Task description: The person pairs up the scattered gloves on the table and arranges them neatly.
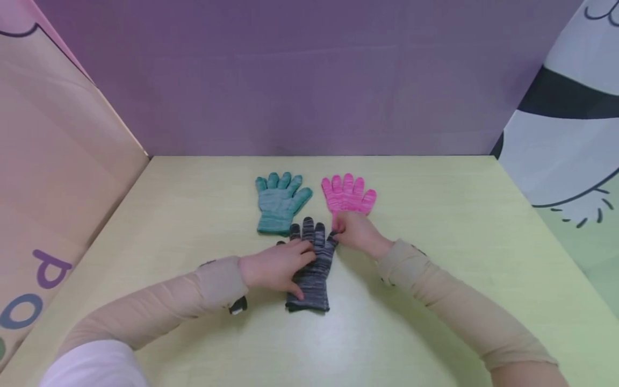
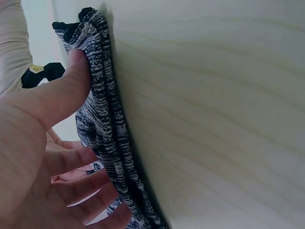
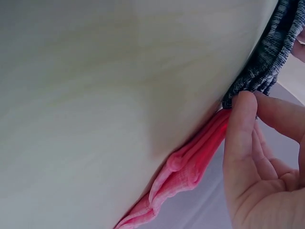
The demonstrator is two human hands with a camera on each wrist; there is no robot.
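Observation:
A dark grey and black knit glove [image 1: 316, 277] lies flat on the table, its fingers pointing away and its cuff toward the person. My left hand [image 1: 280, 263] rests on the left part of this glove with spread fingers; in the left wrist view its thumb [image 2: 71, 78] touches the layered knit edge. At the glove's right side, my right hand [image 1: 358, 232] pinches the tip of the glove's thumb between thumb and forefinger [image 3: 243, 129]. A pink glove [image 1: 348, 196] lies just beyond, its cuff partly hidden by the right hand.
A teal glove [image 1: 276, 203] lies palm-down or palm-up, I cannot tell which, behind the dark one and left of the pink. The pale wood-grain table [image 1: 193, 199] ends at a purple backdrop [image 1: 309, 80], with printed panels on both sides.

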